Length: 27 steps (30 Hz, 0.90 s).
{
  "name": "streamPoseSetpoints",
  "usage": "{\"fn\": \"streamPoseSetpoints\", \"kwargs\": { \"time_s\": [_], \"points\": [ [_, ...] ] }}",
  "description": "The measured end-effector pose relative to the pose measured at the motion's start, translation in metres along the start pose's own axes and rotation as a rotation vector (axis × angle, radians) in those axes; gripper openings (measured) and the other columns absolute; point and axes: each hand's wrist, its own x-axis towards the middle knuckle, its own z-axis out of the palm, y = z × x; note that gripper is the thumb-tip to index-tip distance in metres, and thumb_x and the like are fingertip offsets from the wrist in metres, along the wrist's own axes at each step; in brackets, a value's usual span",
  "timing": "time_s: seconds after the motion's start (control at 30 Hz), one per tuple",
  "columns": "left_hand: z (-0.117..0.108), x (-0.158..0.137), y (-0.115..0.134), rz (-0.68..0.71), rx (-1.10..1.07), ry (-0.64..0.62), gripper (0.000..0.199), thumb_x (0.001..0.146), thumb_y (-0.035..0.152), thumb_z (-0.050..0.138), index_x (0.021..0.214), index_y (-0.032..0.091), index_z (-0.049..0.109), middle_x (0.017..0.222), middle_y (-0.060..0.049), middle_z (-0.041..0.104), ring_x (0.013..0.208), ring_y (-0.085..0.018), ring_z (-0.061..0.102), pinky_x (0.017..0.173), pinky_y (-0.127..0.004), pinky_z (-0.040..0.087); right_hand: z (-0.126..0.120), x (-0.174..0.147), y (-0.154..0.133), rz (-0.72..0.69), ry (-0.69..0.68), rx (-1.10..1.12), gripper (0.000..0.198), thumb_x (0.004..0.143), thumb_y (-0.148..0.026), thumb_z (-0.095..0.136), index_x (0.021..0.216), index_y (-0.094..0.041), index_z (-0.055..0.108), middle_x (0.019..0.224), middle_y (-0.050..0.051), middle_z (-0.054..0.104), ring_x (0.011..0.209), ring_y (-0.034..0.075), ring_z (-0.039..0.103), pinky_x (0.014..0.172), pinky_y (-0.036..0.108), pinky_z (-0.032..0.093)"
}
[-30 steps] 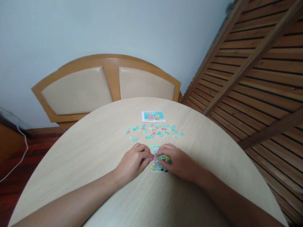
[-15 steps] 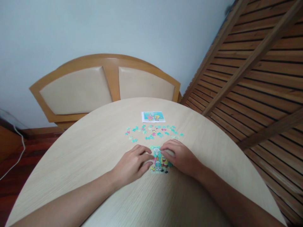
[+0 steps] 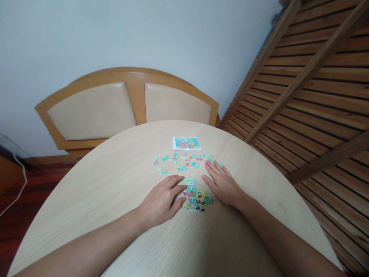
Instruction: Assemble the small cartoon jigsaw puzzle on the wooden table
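One partly joined puzzle [image 3: 191, 195] lies flat on the table [image 3: 115, 181] between the left hand [image 3: 162, 198] and the right hand [image 3: 224, 187]. The left fingers, loosely bent with the thumb apart, would serve best as a light brace along its left edge. The right fingers are spread at the right end of the loose pieces [image 3: 187, 164]; whether a tip touches one is hard to tell. Better to check a piece against the picture card [image 3: 187, 143] than to force it
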Motion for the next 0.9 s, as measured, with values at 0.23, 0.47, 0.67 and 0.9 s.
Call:
{"fn": "streamPoseSetpoints", "kwargs": {
  "time_s": [0.23,0.47,0.67,0.9],
  "points": [
    [0.002,0.002,-0.001,0.011,-0.007,0.016,0.031,0.096,0.028,0.056,0.125,0.019,0.063,0.136,-0.013,0.06,0.128,-0.028,0.054,0.111,-0.048,0.045,-0.002,0.008,-0.01,-0.044,0.05,-0.058,0.064,0.099,-0.039,0.04,0.158,-0.018,0.029,0.164,0.008,0.03,0.152,0.033,0.02,0.121,0.061,0.017],
    [0.005,0.0,-0.004,0.012,-0.027,0.041,0.031,0.095,0.027,0.057,0.124,0.018,0.062,0.137,-0.013,0.059,0.129,-0.028,0.054,0.111,-0.049,0.046,-0.001,0.022,-0.017,-0.052,0.031,-0.049,0.067,0.094,-0.03,0.043,0.158,-0.014,0.028,0.163,0.007,0.031,0.153,0.034,0.018,0.123,0.059,0.016],
    [0.005,-0.002,-0.005,-0.007,-0.037,0.029,0.032,0.094,0.026,0.058,0.124,0.017,0.062,0.139,-0.014,0.058,0.131,-0.029,0.053,0.111,-0.049,0.045,-0.007,0.021,-0.014,-0.043,0.15,-0.018,0.044,0.095,-0.026,0.045,0.135,-0.017,0.062,0.144,0.007,0.059,0.146,0.033,0.036,0.118,0.057,0.029],
    [-0.001,-0.005,-0.008,-0.024,-0.137,0.053,0.026,0.092,0.019,0.054,0.117,0.022,0.063,0.129,-0.009,0.063,0.12,-0.024,0.06,0.104,-0.045,0.052,-0.034,0.009,0.002,-0.173,0.087,0.014,0.025,0.094,-0.022,0.051,0.094,-0.021,0.076,0.103,0.007,0.078,0.098,0.024,0.07,0.092,0.04,0.051]
  ]
}}
